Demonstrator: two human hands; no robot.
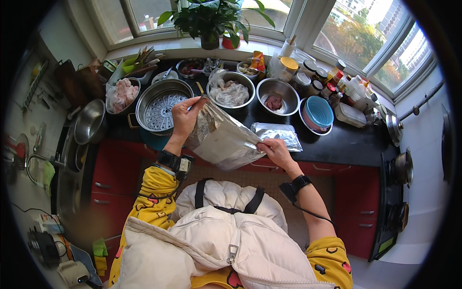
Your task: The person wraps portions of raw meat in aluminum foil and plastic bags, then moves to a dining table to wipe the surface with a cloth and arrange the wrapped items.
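Between my two hands hangs a sheet of aluminium foil (pixel 224 139), wrinkled and slanting down to the right. My left hand (pixel 187 115) pinches its upper left corner between thumb and fingers. At the lower right corner my right hand (pixel 276 150) grips the foil's edge. Behind my right hand a folded stack of foil (pixel 278 134) lies on the black countertop (pixel 346 146). Close by my left hand stands a steel pot with a perforated steamer plate (pixel 158 108). A steel bowl (pixel 236 104) beyond the sheet holds something pale in a clear plastic bag.
A steel bowl with dark red meat (pixel 273 103) and a blue plastic basket (pixel 319 111) stand to the right. Left are a bowl of pale raw meat (pixel 122 94) and a tilted steel basin (pixel 89 122). Jars and bottles (pixel 326 85) line the back right, near the window.
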